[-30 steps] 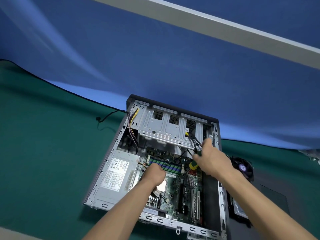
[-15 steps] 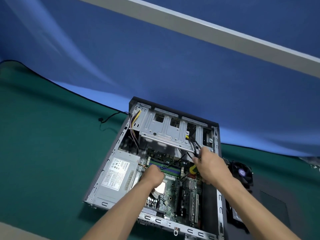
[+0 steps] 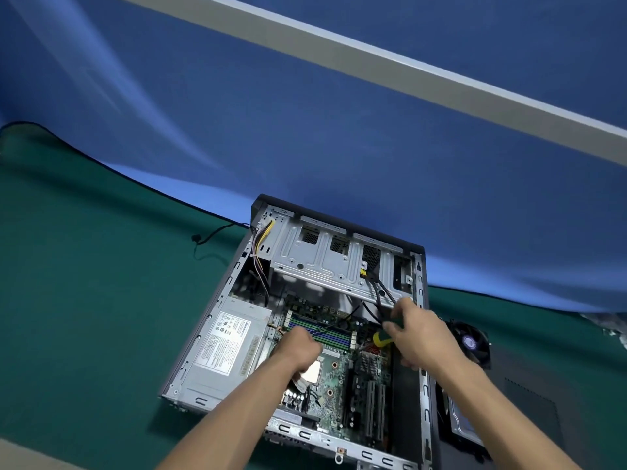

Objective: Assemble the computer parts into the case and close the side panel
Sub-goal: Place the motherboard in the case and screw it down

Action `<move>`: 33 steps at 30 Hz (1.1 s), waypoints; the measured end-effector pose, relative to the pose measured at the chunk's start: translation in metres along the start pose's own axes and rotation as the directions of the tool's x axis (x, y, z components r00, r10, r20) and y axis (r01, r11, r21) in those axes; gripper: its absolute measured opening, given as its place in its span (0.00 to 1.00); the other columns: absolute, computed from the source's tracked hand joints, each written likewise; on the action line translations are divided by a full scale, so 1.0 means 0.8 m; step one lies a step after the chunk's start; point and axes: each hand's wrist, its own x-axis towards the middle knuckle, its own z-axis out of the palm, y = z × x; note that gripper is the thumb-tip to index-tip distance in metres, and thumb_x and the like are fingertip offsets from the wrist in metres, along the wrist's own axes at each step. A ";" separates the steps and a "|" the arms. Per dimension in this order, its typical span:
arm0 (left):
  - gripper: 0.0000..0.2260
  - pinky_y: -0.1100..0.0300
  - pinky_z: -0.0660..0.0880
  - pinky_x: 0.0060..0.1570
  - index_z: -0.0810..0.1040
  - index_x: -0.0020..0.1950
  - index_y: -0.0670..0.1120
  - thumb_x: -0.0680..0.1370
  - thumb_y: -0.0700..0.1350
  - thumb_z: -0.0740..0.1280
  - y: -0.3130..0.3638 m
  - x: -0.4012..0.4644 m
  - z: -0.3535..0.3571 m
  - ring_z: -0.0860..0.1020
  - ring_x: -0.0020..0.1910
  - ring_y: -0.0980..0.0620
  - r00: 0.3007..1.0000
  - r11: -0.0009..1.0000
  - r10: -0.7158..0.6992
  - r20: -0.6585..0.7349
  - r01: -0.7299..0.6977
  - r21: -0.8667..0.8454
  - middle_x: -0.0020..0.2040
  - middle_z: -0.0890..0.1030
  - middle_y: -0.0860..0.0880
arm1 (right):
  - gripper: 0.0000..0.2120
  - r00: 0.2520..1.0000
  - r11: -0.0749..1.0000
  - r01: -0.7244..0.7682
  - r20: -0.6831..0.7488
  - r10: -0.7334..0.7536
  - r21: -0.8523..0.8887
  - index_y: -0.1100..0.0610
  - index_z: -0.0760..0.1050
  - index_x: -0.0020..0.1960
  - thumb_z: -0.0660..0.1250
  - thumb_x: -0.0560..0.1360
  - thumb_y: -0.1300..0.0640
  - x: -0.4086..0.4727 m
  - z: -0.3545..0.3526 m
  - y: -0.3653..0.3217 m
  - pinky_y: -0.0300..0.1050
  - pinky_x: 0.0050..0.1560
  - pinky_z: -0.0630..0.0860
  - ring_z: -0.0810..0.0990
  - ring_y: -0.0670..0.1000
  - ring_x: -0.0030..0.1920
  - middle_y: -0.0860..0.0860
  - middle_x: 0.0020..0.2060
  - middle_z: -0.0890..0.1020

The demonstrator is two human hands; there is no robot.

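Note:
An open computer case (image 3: pixel 210 320) lies on its side on the green mat, its green motherboard (image 3: pixel 334 393) facing up. My right hand (image 3: pixel 420 334) grips a screwdriver (image 3: pixel 385 337) with a green and yellow handle, tip down on the board near the black cables (image 3: pixel 381 293). My left hand (image 3: pixel 298 347) is curled over the board beside the memory slots (image 3: pixel 322 329) and the bare CPU (image 3: pixel 312 373); what its fingers hold is hidden. A grey power supply (image 3: pixel 227 347) sits at the case's left, and a silver drive cage (image 3: pixel 325 262) spans the far end.
A black cooler fan (image 3: pixel 473 344) and a hard drive (image 3: pixel 463 425) lie on the dark side panel (image 3: pixel 529 412) right of the case. A thin black cable (image 3: pixel 207 237) trails on the green mat (image 3: pixel 84 300) to the far left. Blue cloth rises behind.
My right hand has shifted slightly, showing more of the screwdriver's handle. My left hand stays by the memory slots. The view has tilted a little.

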 end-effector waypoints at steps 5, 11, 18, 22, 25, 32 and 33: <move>0.06 0.59 0.68 0.35 0.71 0.40 0.44 0.77 0.41 0.63 0.000 0.000 0.000 0.70 0.33 0.47 1.000 1.000 0.004 0.003 -0.005 0.018 0.37 0.72 0.43 | 0.10 0.999 1.000 -0.015 0.038 0.015 0.004 0.52 0.62 0.54 0.61 0.79 0.50 -0.002 -0.003 0.001 0.45 0.34 0.72 0.78 0.52 0.38 0.52 0.45 0.76; 0.12 0.58 0.70 0.36 0.68 0.33 0.45 0.77 0.41 0.63 0.001 -0.001 0.000 0.70 0.30 0.49 1.000 1.000 -0.002 -0.019 0.003 0.031 0.31 0.70 0.46 | 0.12 0.998 0.998 -0.053 0.018 0.054 -0.040 0.55 0.65 0.53 0.59 0.79 0.46 0.000 -0.001 0.006 0.44 0.35 0.70 0.77 0.52 0.36 0.51 0.39 0.77; 0.11 0.58 0.68 0.37 0.68 0.35 0.45 0.77 0.41 0.63 0.003 -0.007 -0.002 0.69 0.34 0.47 1.000 0.999 -0.004 -0.013 0.005 0.043 0.35 0.71 0.44 | 0.12 0.994 0.996 -0.074 -0.082 0.069 -0.052 0.55 0.65 0.53 0.55 0.81 0.46 0.001 0.001 0.009 0.45 0.37 0.71 0.79 0.55 0.40 0.55 0.46 0.79; 0.12 0.58 0.70 0.37 0.69 0.34 0.44 0.77 0.42 0.63 0.001 -0.006 -0.002 0.69 0.31 0.48 1.000 0.999 -0.003 -0.012 0.003 0.047 0.32 0.71 0.44 | 0.07 0.999 0.998 -0.037 0.039 0.035 0.047 0.55 0.63 0.53 0.56 0.81 0.51 -0.004 0.000 0.006 0.45 0.31 0.75 0.78 0.53 0.32 0.53 0.39 0.77; 0.12 0.58 0.71 0.38 0.69 0.34 0.44 0.78 0.42 0.63 0.003 -0.008 -0.001 0.70 0.32 0.48 1.000 0.998 -0.003 -0.015 0.004 0.059 0.34 0.72 0.44 | 0.13 0.998 0.999 -0.042 -0.036 0.042 0.004 0.56 0.65 0.52 0.52 0.82 0.47 -0.008 0.010 0.006 0.47 0.40 0.75 0.79 0.56 0.38 0.54 0.40 0.79; 0.15 0.58 0.71 0.38 0.67 0.31 0.45 0.77 0.42 0.63 0.004 -0.013 -0.003 0.69 0.29 0.49 1.000 0.997 0.001 -0.021 0.001 0.074 0.29 0.69 0.47 | 0.10 0.985 1.000 -0.010 -0.173 0.013 0.019 0.55 0.64 0.48 0.58 0.80 0.49 -0.008 0.013 0.003 0.49 0.35 0.76 0.79 0.57 0.37 0.53 0.38 0.77; 0.15 0.58 0.71 0.37 0.66 0.31 0.45 0.77 0.42 0.63 0.004 -0.013 -0.003 0.68 0.28 0.49 1.000 0.997 0.002 -0.025 0.000 0.073 0.29 0.69 0.47 | 0.11 0.981 0.999 -0.023 -0.196 0.016 -0.034 0.55 0.64 0.48 0.55 0.81 0.47 -0.008 0.013 0.003 0.49 0.36 0.73 0.79 0.58 0.39 0.54 0.38 0.78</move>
